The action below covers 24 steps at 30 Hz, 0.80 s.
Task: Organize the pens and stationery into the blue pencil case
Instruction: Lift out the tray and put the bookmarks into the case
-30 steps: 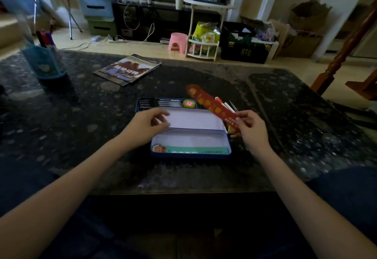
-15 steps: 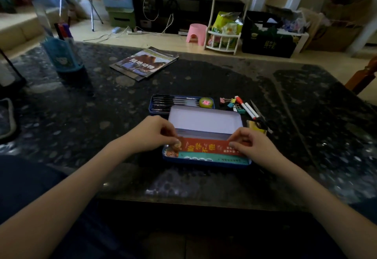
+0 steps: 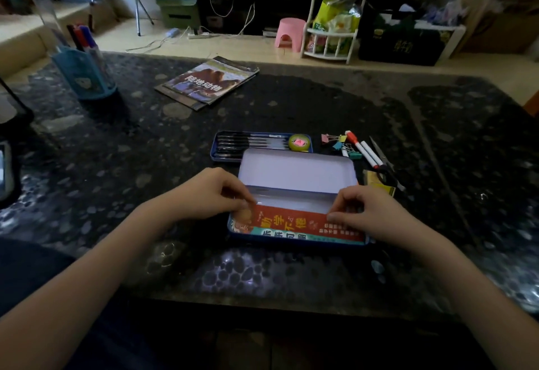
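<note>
The blue pencil case (image 3: 297,194) sits open at the middle of the dark table (image 3: 291,107), w/ its pale lid up at the 12 o'clock side so stuff can go in.

A red ruler (image 3: 291,221) lies long-ways in the near part of the case, on top of a teal ruler (image 3: 280,236). It goes flat along the long side b/c that looks like the only way it fits.

The left hand (image 3: 210,191) is at 9 o'clock of the case. Its fingers are curled & the tips pinch or press the ruler's left end; can't tell which. The right hand (image 3: 370,209) is at 3 o'clock, fingers curled too, tips pressing down on the right end. One hand at each end keeps the ruler straight as it goes in, I think.

At 12 o'clock, just behind the lid, is the inner tray (image 3: 224,145) w/ black pens (image 3: 250,142) in a row & a round yellow tape (image 3: 299,142).

At 2 o'clock, near the case, the clips (image 3: 338,143), 2 markers (image 3: 363,149) & scissors (image 3: 382,156) lie waiting. Prob. next to go in.

Far at 10 o'clock: a blue pen cup (image 3: 84,75). At 11: a book (image 3: 207,82).
</note>
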Each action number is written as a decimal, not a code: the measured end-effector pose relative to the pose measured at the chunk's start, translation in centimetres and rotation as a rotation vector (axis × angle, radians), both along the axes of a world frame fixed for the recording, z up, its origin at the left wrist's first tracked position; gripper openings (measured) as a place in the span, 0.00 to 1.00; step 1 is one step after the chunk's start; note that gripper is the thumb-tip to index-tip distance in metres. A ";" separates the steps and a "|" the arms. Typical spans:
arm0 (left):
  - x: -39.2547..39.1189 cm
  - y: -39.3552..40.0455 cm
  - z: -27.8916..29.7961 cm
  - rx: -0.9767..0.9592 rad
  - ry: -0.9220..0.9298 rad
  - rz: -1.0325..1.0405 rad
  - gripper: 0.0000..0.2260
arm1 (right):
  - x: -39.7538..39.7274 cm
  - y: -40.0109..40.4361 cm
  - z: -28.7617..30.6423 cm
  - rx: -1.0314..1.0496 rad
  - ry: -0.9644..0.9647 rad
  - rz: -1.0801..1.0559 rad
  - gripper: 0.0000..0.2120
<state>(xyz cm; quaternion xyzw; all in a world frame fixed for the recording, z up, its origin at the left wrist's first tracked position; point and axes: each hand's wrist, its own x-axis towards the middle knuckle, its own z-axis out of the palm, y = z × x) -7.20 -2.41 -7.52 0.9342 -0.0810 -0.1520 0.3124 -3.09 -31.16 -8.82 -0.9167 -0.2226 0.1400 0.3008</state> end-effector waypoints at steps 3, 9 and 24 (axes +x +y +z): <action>-0.1 0.1 -0.2 0.044 0.034 -0.058 0.08 | -0.5 0.2 0.0 -0.063 0.019 0.042 0.04; -0.4 -0.2 0.2 0.048 0.072 -0.099 0.09 | -0.7 0.3 0.0 -0.091 0.024 0.052 0.05; -0.3 -0.5 -0.2 0.035 0.110 -0.144 0.08 | 3.6 -5.0 -0.8 -0.103 -0.350 -0.486 0.10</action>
